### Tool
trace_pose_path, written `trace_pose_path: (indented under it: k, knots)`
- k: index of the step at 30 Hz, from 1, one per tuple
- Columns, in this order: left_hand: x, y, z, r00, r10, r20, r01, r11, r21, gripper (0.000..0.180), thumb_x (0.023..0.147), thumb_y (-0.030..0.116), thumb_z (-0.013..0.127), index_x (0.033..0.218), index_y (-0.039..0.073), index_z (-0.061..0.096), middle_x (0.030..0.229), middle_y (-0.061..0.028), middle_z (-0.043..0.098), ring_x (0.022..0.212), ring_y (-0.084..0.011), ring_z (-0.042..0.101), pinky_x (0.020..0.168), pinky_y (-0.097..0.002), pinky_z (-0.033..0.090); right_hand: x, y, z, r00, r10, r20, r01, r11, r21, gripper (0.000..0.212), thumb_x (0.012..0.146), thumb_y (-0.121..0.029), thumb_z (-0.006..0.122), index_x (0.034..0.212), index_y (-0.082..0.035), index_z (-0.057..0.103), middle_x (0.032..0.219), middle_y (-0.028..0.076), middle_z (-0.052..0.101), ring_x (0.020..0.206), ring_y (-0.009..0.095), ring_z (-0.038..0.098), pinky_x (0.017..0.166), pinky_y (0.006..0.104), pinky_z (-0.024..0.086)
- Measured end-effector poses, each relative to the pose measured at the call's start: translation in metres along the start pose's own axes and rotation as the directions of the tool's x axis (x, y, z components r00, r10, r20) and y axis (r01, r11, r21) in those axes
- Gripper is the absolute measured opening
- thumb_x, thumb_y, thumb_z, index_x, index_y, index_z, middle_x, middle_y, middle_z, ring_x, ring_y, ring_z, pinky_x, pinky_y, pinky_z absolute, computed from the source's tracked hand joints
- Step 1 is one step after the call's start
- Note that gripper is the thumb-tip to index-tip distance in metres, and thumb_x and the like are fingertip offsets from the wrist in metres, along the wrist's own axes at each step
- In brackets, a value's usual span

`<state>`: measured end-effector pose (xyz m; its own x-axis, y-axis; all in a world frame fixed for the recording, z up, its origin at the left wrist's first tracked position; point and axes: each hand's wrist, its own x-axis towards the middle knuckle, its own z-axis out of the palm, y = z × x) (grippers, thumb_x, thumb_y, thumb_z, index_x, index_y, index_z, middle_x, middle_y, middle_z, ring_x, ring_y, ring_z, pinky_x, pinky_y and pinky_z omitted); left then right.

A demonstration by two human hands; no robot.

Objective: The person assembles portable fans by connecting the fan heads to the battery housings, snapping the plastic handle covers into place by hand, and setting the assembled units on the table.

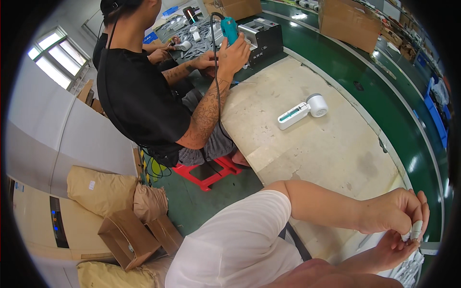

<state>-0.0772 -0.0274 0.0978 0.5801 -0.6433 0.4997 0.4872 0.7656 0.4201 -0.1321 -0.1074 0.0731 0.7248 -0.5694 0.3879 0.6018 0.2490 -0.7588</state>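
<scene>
My left arm, in a white sleeve, reaches across to the far right. My left hand (396, 211) is closed, its thumb and fingers pinched together, with pale wraps on the fingertips. Just below, my right hand (391, 252) is closed too, its curled fingers meeting those of the left. Whatever they hold is too small and covered to make out. Under my hands lies a heap of grey-white plastic parts (409, 271). Away from both hands, on the worn beige tabletop (307, 158), rests a white handheld device (295, 115) with a round perforated head and an exposed teal strip in its handle.
A co-worker in a black shirt (139, 91) sits ahead on a red stool (206, 175), holding a teal power screwdriver (229, 31). A black-and-silver machine (263, 41) stands beside them. The green conveyor (408, 139) curves along the right. Cartons (127, 237) and brown sacks (101, 189) lie lower left.
</scene>
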Motion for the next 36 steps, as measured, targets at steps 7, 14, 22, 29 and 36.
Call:
trace_pose_path:
  k: [7,14,22,29,36]
  knots:
    - [-0.001,0.003,0.002,1.000,-0.020,-0.003,0.020,0.999,-0.034,0.008,0.057,-0.006,0.048,0.058,-0.004,0.056,0.072,-0.0104,0.058,0.060,-0.0156,0.054,0.051,-0.0249,0.046,-0.001,0.002,0.002,0.998,0.009,-0.063,-0.008,1.000,0.005,0.062,0.081,-0.022,0.044,0.133,0.000,0.019,0.114,0.003,0.043,0.091,0.000,0.047,0.075,0.0144,0.039]
    - [-0.003,0.009,0.005,0.997,-0.068,-0.031,0.066,0.996,-0.057,0.008,0.057,-0.006,0.047,0.058,-0.004,0.055,0.071,-0.0102,0.059,0.059,-0.0158,0.054,0.050,-0.0250,0.046,0.004,0.000,-0.013,0.998,0.003,0.068,0.006,0.991,-0.131,0.060,0.081,-0.025,0.041,0.133,0.000,0.022,0.121,0.006,0.041,0.098,0.003,0.047,0.079,0.0161,0.038]
    - [-0.002,0.004,0.003,0.998,-0.052,-0.024,0.050,0.997,-0.064,0.010,0.057,-0.006,0.047,0.060,-0.003,0.056,0.072,-0.0097,0.059,0.057,-0.0153,0.054,0.048,-0.0251,0.046,0.005,-0.001,-0.016,0.998,0.030,0.057,-0.021,0.987,-0.160,0.058,0.082,-0.028,0.036,0.131,0.000,0.026,0.129,0.009,0.037,0.103,0.006,0.046,0.081,0.0171,0.038]
    - [-0.002,0.003,0.001,0.999,-0.049,-0.017,0.048,0.996,-0.069,0.011,0.056,-0.006,0.046,0.061,-0.003,0.056,0.071,-0.0099,0.059,0.055,-0.0153,0.054,0.047,-0.0251,0.046,0.002,-0.002,-0.003,0.999,-0.002,0.048,0.012,0.977,-0.212,0.058,0.082,-0.028,0.037,0.132,0.000,0.026,0.130,0.009,0.035,0.105,0.007,0.045,0.083,0.0184,0.038]
    - [-0.002,0.005,0.003,0.998,-0.055,-0.031,0.053,0.997,-0.056,0.011,0.056,-0.006,0.046,0.061,-0.004,0.055,0.072,-0.0103,0.059,0.056,-0.0156,0.054,0.047,-0.0253,0.047,0.005,0.000,-0.014,0.999,0.024,0.047,-0.016,0.984,-0.177,0.058,0.082,-0.026,0.037,0.132,0.000,0.025,0.129,0.008,0.036,0.104,0.006,0.046,0.083,0.0182,0.038]
